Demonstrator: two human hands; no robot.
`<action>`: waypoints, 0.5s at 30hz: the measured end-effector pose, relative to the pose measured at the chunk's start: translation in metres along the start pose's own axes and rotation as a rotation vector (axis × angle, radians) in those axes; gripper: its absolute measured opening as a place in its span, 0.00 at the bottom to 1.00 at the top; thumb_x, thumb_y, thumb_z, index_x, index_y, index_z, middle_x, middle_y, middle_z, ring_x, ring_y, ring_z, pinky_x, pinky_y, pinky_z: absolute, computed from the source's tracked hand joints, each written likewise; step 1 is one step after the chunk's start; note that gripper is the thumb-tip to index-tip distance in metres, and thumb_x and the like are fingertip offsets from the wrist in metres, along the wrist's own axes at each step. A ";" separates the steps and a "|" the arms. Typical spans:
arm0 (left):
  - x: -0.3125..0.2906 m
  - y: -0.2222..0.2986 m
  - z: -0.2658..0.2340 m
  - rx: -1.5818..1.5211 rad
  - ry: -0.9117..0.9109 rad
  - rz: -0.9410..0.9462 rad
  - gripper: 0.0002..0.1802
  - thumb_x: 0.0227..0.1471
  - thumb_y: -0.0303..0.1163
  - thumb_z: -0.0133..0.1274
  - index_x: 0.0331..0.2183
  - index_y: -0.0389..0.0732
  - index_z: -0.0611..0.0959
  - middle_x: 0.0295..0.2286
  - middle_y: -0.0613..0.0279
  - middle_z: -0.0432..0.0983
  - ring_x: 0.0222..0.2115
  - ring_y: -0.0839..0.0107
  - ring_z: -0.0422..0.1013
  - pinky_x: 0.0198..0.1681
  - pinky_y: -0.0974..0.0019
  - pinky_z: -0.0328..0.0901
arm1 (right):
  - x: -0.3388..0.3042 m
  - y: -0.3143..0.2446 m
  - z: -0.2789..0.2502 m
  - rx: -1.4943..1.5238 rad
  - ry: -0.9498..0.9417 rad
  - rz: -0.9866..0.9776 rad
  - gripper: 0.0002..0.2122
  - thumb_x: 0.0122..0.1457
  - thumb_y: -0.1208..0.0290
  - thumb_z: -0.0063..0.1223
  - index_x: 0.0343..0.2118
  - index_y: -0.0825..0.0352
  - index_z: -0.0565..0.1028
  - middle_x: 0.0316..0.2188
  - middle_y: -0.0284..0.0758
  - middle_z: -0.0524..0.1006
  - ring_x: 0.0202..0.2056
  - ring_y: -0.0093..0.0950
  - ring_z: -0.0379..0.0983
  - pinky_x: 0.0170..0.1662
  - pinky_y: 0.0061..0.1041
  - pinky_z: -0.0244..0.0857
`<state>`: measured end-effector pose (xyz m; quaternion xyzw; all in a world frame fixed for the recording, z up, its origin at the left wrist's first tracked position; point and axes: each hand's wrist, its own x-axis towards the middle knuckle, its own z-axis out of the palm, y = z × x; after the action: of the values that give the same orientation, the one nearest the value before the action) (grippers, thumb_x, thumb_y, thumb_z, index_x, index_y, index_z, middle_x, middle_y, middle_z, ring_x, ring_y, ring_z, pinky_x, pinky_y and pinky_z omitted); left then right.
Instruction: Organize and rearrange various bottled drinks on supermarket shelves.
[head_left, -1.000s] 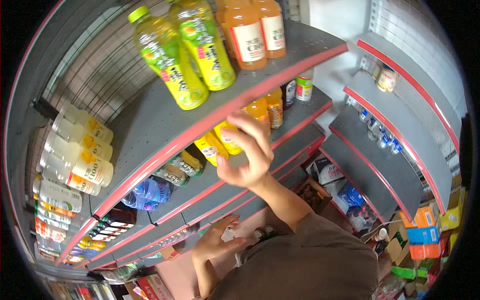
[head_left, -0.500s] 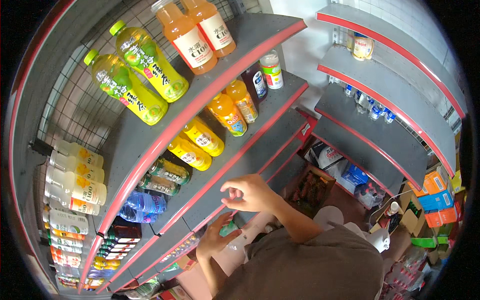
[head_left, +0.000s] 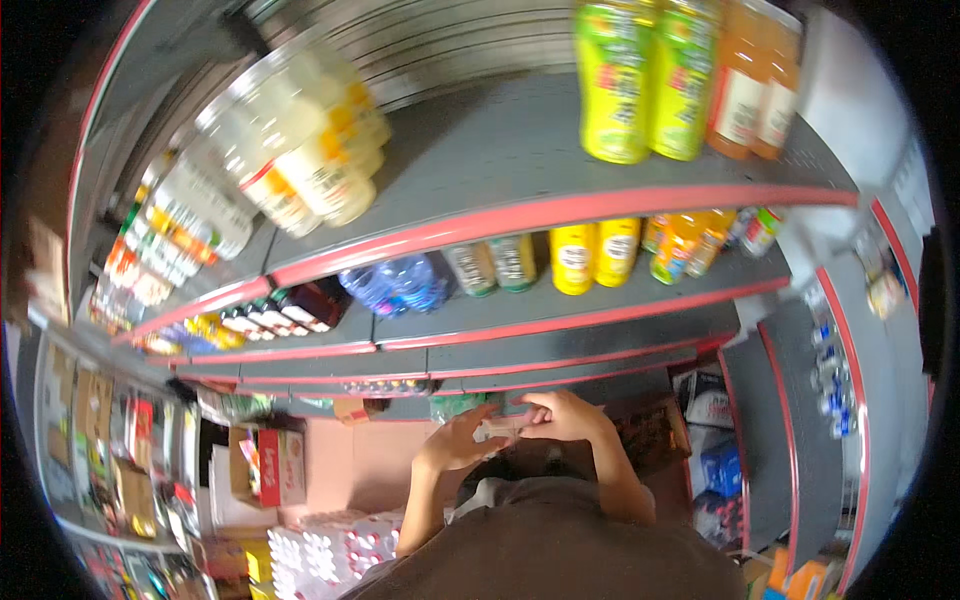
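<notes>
My left hand (head_left: 460,440) hovers in front of my body at the lower middle, fingers apart and slightly curved, with nothing in it. Just to its right is my right hand (head_left: 562,415), its fingers loosely bent toward the left hand; I see nothing held in it. A small gap separates the two hands, and neither touches a shelf. Beyond them runs the grey shelf unit (head_left: 480,160) with red edges. Its upper board carries green tea bottles (head_left: 615,90), orange drink bottles (head_left: 745,85) and pale yellow drink bottles (head_left: 320,150). Yellow bottles (head_left: 573,258) stand one board lower.
Blue bottles (head_left: 400,283) and dark cans (head_left: 490,265) share the second board. A second shelf unit (head_left: 800,440) with water bottles (head_left: 830,370) stands at the right. Wrapped bottle packs (head_left: 330,550) and an open carton (head_left: 270,465) are on the floor at the lower left.
My view has swung left, so the shelf goods appear farther right. My hands have come closer to level with each other, low in front of me.
</notes>
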<state>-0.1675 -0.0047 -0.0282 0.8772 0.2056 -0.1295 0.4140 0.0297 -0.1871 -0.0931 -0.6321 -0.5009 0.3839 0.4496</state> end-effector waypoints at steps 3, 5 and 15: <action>-0.017 -0.031 -0.003 -0.060 0.091 -0.029 0.48 0.55 0.58 0.66 0.66 0.40 0.72 0.56 0.42 0.78 0.58 0.46 0.74 0.59 0.48 0.69 | 0.017 0.010 0.030 -0.027 -0.055 0.054 0.26 0.59 0.65 0.73 0.58 0.67 0.77 0.36 0.37 0.85 0.37 0.24 0.82 0.42 0.26 0.77; -0.029 -0.048 -0.012 -0.097 0.117 -0.075 0.47 0.54 0.59 0.66 0.66 0.41 0.72 0.56 0.42 0.78 0.58 0.45 0.74 0.59 0.48 0.69 | 0.029 0.008 0.048 -0.044 -0.042 0.136 0.28 0.60 0.63 0.72 0.60 0.67 0.75 0.37 0.38 0.85 0.37 0.24 0.82 0.42 0.25 0.77; -0.098 -0.180 -0.059 -0.231 0.253 -0.236 0.45 0.54 0.54 0.68 0.66 0.44 0.73 0.57 0.44 0.77 0.57 0.46 0.75 0.59 0.49 0.69 | 0.105 -0.028 0.134 -0.143 -0.124 0.218 0.29 0.58 0.63 0.74 0.60 0.64 0.75 0.40 0.37 0.85 0.38 0.25 0.81 0.44 0.28 0.77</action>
<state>-0.3350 0.1201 -0.0735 0.8030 0.3707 -0.0415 0.4648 -0.0827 -0.0566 -0.1102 -0.6883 -0.4821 0.4323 0.3271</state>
